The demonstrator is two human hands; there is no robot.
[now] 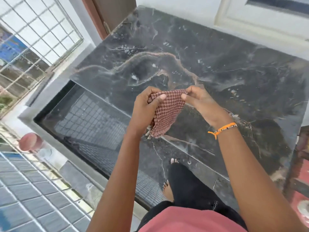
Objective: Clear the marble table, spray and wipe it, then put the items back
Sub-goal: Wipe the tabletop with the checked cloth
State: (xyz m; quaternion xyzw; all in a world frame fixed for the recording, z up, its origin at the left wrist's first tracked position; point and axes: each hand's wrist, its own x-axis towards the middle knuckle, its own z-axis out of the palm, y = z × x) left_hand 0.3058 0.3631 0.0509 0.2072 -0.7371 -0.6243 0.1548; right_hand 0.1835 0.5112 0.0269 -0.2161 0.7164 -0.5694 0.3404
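Dark veined marble table [217, 64] looks cleared & wet w/ droplets, so prob sprayed. Left hand [145, 111] & right hand [200, 101] both pinch reddish-brown waffle-weave cloth [167, 113] above it. Wiping & putting items back remain.

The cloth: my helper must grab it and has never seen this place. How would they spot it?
Find the dark marble table with pale veins. Above its near edge, the left hand and right hand hold a small cloth stretched between them. It is reddish-brown with a waffle-like checked weave, the only fabric over the table.
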